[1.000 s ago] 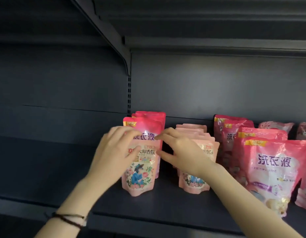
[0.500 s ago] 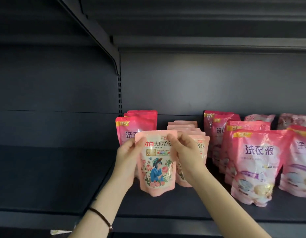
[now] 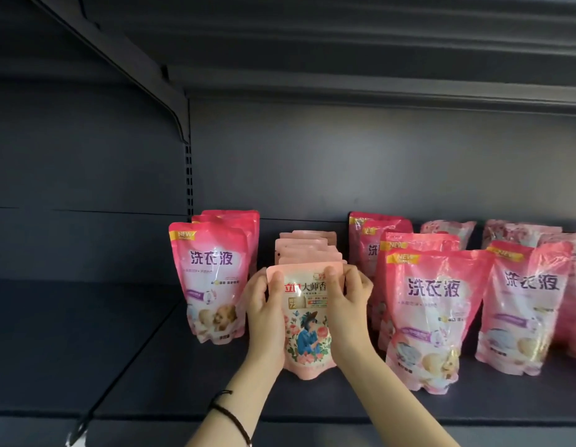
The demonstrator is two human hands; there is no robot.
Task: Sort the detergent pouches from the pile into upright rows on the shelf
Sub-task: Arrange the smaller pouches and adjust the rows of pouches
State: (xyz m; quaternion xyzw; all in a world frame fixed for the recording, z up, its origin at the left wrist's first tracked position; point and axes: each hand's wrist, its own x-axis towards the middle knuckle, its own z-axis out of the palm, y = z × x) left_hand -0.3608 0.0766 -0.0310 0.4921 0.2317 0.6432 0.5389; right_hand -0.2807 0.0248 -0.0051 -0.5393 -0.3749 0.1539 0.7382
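A pale pink pouch with a floral picture stands upright at the front of a row of matching pale pouches on the dark shelf. My left hand grips its left edge and my right hand grips its right edge, thumbs on the front near the top. To the left stands a row of darker pink pouches. On the right, more darker pink pouches stand in rows, some leaning.
A dark back wall and an upper shelf with a slanted bracket close in the space above. The shelf's left section holds nothing. More pink pouches reach the right edge of view.
Both hands carried the pale floral pouch rightward from in front of the darker pink row to the front of the pale row. The view has moved closer to the shelf.
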